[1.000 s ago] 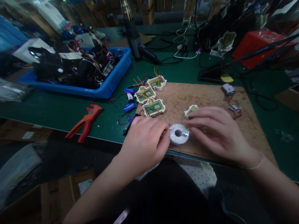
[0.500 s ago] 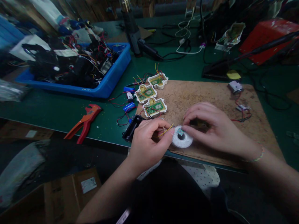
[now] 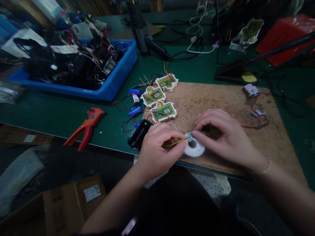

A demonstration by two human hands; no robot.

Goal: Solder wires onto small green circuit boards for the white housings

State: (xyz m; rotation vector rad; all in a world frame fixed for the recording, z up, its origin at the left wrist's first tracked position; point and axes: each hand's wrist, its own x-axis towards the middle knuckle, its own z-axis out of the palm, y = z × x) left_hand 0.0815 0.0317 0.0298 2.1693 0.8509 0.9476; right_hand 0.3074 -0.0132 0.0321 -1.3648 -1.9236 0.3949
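Observation:
My left hand [image 3: 161, 147] pinches a thin yellow wire [image 3: 175, 143] between thumb and forefinger, its tip meeting the edge of a small green circuit board [image 3: 189, 137]. My right hand [image 3: 221, 134] grips that board at its right edge with thumb and fingertip. Under the board lies a white ring-shaped roll [image 3: 197, 151] with a dark hole in its middle. A black plastic case [image 3: 139, 134] sits just left of my left hand. Beyond it stand several white housings with green boards [image 3: 163, 112] inside and red, black and yellow leads.
Orange-red cutters [image 3: 86, 127] lie at the left, near the table edge. Behind them is a blue bin [image 3: 105, 88] full of wired parts. Blue cylinders [image 3: 135, 110] rest by the housings. A soldering iron stand [image 3: 230, 74] and a cylinder with leads [image 3: 251, 90] are at the right.
My left hand has moved slightly right, bringing the yellow wire's tip to the circuit board. The wire pointed up and away from the board before. My right hand stays nearly still.

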